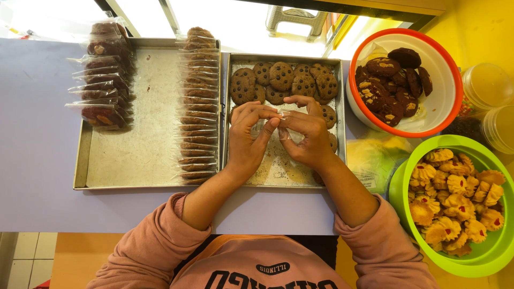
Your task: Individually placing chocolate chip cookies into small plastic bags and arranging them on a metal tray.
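From the head camera I look straight down at a pale counter (37, 160). At the centre of the frame, my left hand (249, 136) and right hand (306, 136) meet over a metal tray (339, 107). Both hands pinch a small clear plastic bag (279, 122) between fingertips and thumbs, so each grip is pressed together on the bag. The bag sits between the two hands, just above the tray's crumb-dusted floor.

Chocolate-chip cookies (281, 77) fill the upper part of that tray. To the left lies a second, larger metal tray (139, 134). A column of bagged cookies (198, 101) runs down its right edge, and a stack of bagged dark red cookies (101, 80) sits at the tray's upper left.

At the upper right, an orange-rimmed white bowl (444, 69) holds dark cookies (388, 80). At the lower right, a green bowl (492, 251) holds yellow flower-shaped cookies (455, 203). Pink sleeves (155, 246) fill the bottom of the frame.
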